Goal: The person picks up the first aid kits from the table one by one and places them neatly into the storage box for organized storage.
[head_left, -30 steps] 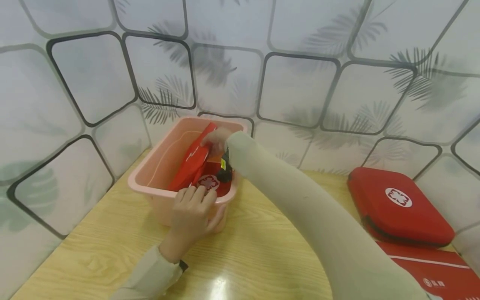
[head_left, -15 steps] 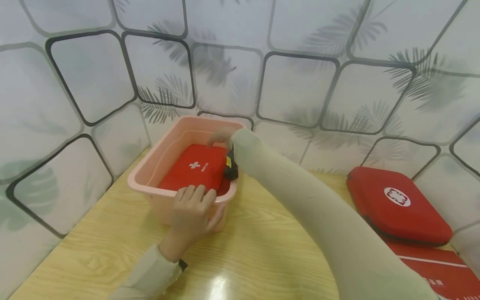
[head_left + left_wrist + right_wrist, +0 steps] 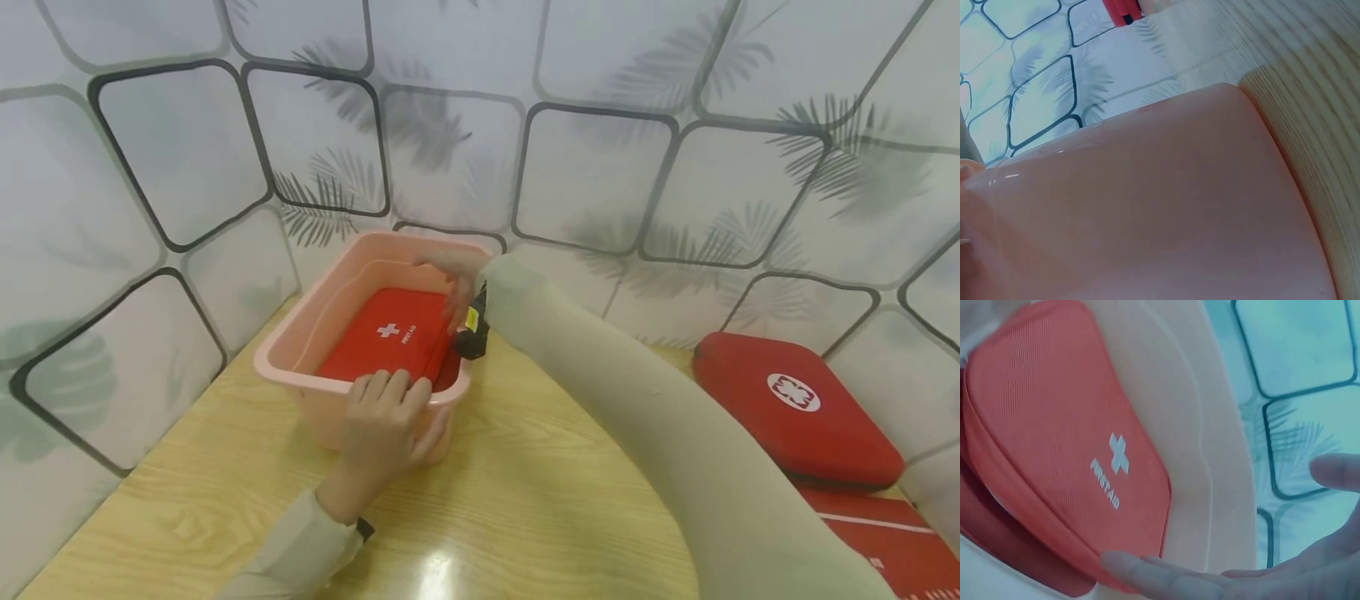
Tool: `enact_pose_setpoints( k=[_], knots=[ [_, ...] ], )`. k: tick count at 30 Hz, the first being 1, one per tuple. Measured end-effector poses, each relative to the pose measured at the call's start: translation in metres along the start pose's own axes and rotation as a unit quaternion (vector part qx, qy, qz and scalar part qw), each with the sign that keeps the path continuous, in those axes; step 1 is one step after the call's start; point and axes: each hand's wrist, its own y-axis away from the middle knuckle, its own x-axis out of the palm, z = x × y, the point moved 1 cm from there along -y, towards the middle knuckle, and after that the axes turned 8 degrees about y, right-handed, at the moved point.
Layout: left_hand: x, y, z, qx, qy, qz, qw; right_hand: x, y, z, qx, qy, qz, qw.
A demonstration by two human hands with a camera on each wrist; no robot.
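A pink plastic basin (image 3: 321,408) stands on the wooden table near the wall's corner. My left hand (image 3: 382,417) grips its near rim, fingers hooked over the edge and thumb along the outside. Inside lies a red first aid bag (image 3: 382,333) with a white cross, on top of another red item that is mostly covered. My right hand (image 3: 459,279) hovers over the basin's right side, holding nothing. In the right wrist view its fingers (image 3: 1166,581) extend near the bag's edge, thumb spread apart; contact with the bag is unclear.
A red hard-looking case (image 3: 795,417) with a white round emblem sits at the table's right. A flat red pouch (image 3: 885,533) with white lettering lies partly under it. The patterned wall (image 3: 600,183) rises close behind the basin.
My right hand has let the red bag down flat in the basin, its cross facing up, then opened and drawn slightly right. The left hand has stayed on the rim.
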Motion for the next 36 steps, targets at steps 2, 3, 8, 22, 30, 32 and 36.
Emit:
enact_pose_setpoints(
  k=[2, 3, 8, 22, 30, 32, 36],
  knots=[
    [0.000, 0.000, 0.000, 0.003, 0.000, -0.002, 1.0000, 0.010, 0.021, 0.008, 0.034, -0.085, -0.026, 0.9955],
    [0.000, -0.001, 0.000, 0.004, -0.001, -0.002, 1.0000, 0.011, 0.027, 0.009, 0.038, -0.096, -0.024, 0.9944],
    [-0.001, 0.000, 0.000, 0.003, -0.007, -0.008, 0.9999, -0.005, 0.019, 0.003, 0.004, -0.090, 0.034, 0.9953],
    [0.003, -0.003, -0.001, 0.014, 0.005, -0.063, 0.9979, -0.077, 0.093, -0.059, -0.194, 0.078, 0.051, 0.9765],
    [0.003, -0.003, 0.000, 0.013, 0.003, -0.065, 0.9978, -0.125, 0.120, -0.134, -0.279, 0.353, 0.009, 0.8932],
    [0.003, -0.002, 0.000, 0.013, 0.001, -0.064, 0.9979, -0.132, 0.124, -0.154, -0.275, 0.394, 0.008, 0.8772],
    [0.004, -0.003, -0.001, 0.014, -0.002, -0.063, 0.9979, -0.146, 0.131, -0.194, -0.272, 0.422, 0.013, 0.8646]
  ],
)
